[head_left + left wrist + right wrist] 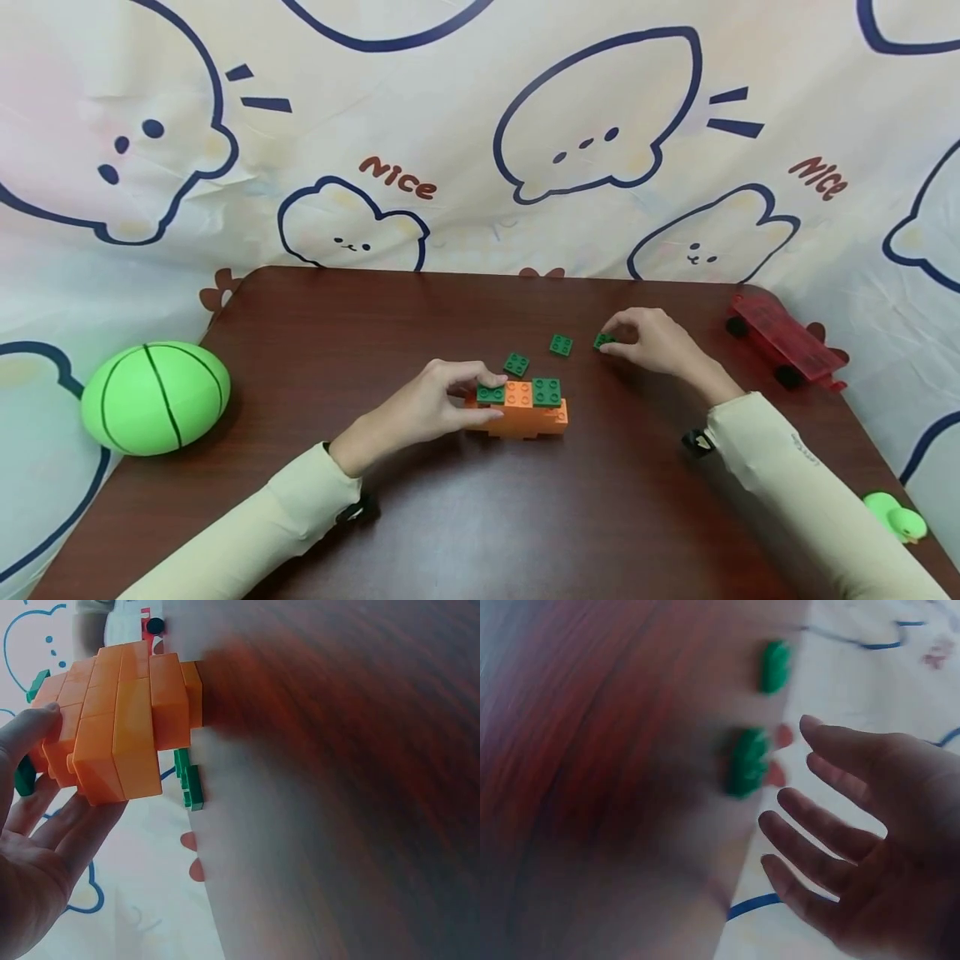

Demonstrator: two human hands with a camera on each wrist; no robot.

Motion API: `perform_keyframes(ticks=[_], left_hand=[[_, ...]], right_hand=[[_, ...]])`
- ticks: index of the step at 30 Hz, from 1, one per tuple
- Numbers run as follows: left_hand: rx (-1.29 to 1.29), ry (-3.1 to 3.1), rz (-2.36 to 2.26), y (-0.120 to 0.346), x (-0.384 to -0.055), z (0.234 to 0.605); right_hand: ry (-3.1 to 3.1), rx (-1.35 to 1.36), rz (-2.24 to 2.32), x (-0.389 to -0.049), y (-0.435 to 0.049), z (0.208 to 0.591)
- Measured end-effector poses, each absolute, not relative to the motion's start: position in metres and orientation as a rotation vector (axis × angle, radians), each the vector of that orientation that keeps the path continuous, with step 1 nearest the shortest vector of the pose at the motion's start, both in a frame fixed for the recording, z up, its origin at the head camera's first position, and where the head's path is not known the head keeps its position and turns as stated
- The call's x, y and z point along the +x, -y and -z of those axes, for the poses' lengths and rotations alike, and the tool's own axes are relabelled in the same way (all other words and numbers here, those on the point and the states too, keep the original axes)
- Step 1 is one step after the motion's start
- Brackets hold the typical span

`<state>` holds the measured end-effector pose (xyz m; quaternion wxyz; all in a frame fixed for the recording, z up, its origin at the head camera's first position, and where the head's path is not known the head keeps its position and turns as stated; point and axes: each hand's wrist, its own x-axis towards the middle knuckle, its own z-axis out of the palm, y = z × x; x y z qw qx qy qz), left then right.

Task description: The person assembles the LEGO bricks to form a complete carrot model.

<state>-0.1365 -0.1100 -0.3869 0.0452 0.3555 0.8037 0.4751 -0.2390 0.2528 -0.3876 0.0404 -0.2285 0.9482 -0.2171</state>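
My left hand (431, 400) grips a build of orange toy building bricks (517, 418) at its left end, thumb on the near side and a finger across the top. Two green bricks sit on top, one at the right end (546, 392) and one under the left fingers. In the left wrist view, the orange bricks (97, 742) show stepped sides. My right hand (654, 340) reaches over a small green brick (602, 341), fingertips right beside it. The right wrist view shows that hand (855, 832) with fingers spread, close to a blurred green brick (748, 763).
Two loose green bricks, one nearer (516, 364) and one farther (561, 345), lie between the hands on the brown table (480, 517). A green ball (156, 398) stands at left. A red skateboard-like toy (787, 337) and a green toy duck (896, 517) lie along the right edge.
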Motion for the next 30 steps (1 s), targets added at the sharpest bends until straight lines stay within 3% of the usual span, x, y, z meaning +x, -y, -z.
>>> perform_keyframes(ticks=[5, 13, 19, 24, 30], left_hand=[[1.111, -2.454, -1.435, 0.111, -0.135, 0.387], [1.098, -2.491, -1.429, 0.111, -0.136, 0.385], [1.14, -2.51, -1.441, 0.112, -0.133, 0.389], [1.142, -2.511, -1.467, 0.112, -0.134, 0.388], [1.164, -2.474, -1.464, 0.11, -0.137, 0.387]], right_hand=[[-2.891, -0.617, 0.642, -0.249, -0.257, 0.406], [-2.93, -0.753, 0.67, -0.248, -0.249, 0.407], [-2.851, -0.924, 0.952, -0.209, -0.22, 0.37], [-2.757, -1.331, 1.102, -0.168, -0.187, 0.34], [-2.682, -1.56, 1.076, -0.141, -0.161, 0.336]])
